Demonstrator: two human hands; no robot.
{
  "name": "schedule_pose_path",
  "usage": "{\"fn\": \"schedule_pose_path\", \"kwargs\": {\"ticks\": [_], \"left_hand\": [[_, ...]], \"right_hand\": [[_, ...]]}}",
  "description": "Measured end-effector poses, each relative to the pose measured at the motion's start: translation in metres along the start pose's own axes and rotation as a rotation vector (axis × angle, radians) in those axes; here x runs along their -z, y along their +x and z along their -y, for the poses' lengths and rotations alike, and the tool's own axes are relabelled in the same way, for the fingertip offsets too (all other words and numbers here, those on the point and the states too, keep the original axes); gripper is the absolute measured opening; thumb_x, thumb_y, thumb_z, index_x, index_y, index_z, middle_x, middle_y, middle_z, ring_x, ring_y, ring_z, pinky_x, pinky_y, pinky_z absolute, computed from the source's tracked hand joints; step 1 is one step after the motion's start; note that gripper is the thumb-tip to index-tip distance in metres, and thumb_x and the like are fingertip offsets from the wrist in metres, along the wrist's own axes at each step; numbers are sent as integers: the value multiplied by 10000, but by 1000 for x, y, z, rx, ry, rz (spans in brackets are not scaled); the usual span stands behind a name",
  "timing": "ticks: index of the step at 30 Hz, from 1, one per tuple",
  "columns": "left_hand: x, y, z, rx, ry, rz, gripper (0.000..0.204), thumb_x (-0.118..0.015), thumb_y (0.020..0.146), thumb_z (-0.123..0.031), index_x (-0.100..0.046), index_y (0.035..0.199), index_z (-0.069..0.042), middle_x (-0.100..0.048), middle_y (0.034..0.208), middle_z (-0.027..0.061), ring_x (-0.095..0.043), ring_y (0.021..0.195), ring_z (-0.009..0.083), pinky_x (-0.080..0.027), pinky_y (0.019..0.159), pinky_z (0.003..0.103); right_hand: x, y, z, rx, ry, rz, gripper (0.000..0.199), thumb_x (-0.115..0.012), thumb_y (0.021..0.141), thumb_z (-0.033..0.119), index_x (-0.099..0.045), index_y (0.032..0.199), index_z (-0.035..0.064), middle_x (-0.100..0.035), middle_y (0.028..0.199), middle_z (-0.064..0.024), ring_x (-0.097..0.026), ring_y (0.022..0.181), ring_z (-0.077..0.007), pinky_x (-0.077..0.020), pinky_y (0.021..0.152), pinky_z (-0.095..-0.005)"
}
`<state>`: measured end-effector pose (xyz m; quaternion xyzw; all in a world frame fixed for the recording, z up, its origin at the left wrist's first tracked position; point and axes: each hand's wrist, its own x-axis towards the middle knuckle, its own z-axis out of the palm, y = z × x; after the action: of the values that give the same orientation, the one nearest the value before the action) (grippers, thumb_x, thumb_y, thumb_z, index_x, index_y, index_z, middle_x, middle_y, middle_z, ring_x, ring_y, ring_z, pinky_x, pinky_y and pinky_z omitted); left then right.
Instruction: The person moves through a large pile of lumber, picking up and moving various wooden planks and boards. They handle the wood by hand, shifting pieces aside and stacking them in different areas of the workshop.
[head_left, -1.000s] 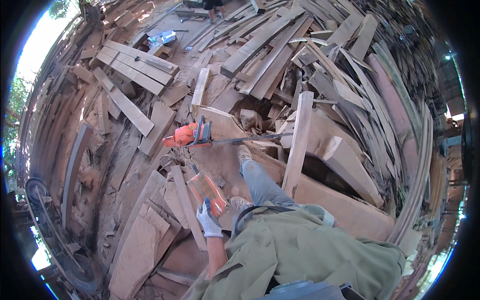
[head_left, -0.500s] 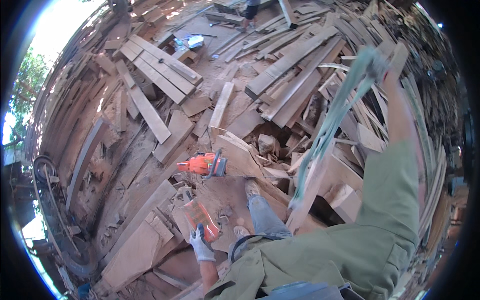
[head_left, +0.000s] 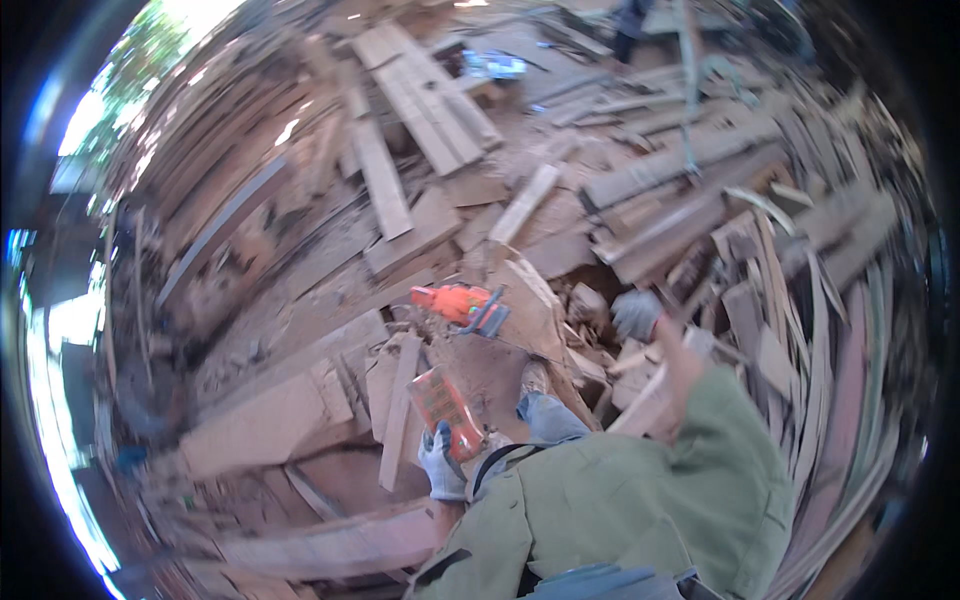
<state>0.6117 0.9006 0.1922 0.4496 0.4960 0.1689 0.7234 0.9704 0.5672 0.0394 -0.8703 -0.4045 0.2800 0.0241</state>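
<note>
My left hand point(head_left: 442, 463), in a white and grey work glove, grips the lower end of a flat orange-red packet point(head_left: 447, 412) with printing on it. Its fingers wrap the edge. In a grey glove, my right hand point(head_left: 637, 314) hangs over the broken timber to the right; motion blurs its fingers, and I see no strip in it. A pale green strip point(head_left: 690, 95) is in view far off at the upper right, apart from that hand. Between my hands and farther ahead rests an orange chainsaw point(head_left: 462, 307), against a pale slab of wood point(head_left: 525, 300).
Long planks point(head_left: 425, 95) lie side by side ahead, and heavy beams point(head_left: 690, 160) at the far right. Split offcuts point(head_left: 850, 230) heap up on my right. A narrow board point(head_left: 400, 410) leans beside the packet. Another person's leg point(head_left: 628, 30) shows at the top.
My right hand has let go of the green strip and come down and inward; the strip is now far ahead. My left hand still holds the packet. The whole view has turned left.
</note>
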Motion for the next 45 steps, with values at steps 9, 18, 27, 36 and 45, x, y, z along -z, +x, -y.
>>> {"fn": "schedule_pose_path", "kwargs": {"ticks": [9, 18, 27, 36, 45], "left_hand": [[-4, -8, -1, -228, 4, 32, 276, -679, 873, -207, -611, 1041, 1, -636, 912, 20, -542, 812, 74, -461, 715, 246], [5, -41, 20, -187, -143, 77, 352, -690, 871, -232, -590, 1106, 10, -646, 943, 37, -552, 835, 78, -469, 734, 244], [22, -60, 43, -212, -116, 103, 370, -686, 872, -235, -587, 1132, 9, -631, 1007, 40, -547, 891, 101, -457, 821, 264], [24, -77, 13, -282, -46, -38, 272, -681, 872, -232, -603, 1007, -9, -598, 890, 28, -500, 809, 92, -438, 752, 268], [-3, -68, 3, -318, -55, 39, 345, -677, 877, -228, -582, 1120, -2, -628, 1019, 58, -543, 919, 100, -449, 847, 271]], "right_hand": [[8, 16, 295, 87, 1528, 210, 282, -589, 931, 255, -634, 1111, 43, -686, 881, -68, -658, 746, -156, -535, 695, -288], [92, -20, 308, 12, 1622, 190, 485, -455, 964, 421, -561, 1176, -2, -662, 953, -154, -661, 824, -281, -532, 778, -390], [31, -61, 334, 14, 1817, 349, 513, -403, 980, 449, -527, 1262, 39, -618, 1180, -136, -606, 1041, -282, -464, 921, -416], [50, -34, 366, 193, 1825, 442, 424, -528, 957, 347, -507, 1268, 60, -619, 1159, -84, -612, 1048, -240, -482, 914, -380], [81, -29, 342, 158, 1876, 461, 398, -534, 953, 339, -547, 1243, 67, -624, 1172, -83, -627, 1022, -233, -503, 868, -396]]}}
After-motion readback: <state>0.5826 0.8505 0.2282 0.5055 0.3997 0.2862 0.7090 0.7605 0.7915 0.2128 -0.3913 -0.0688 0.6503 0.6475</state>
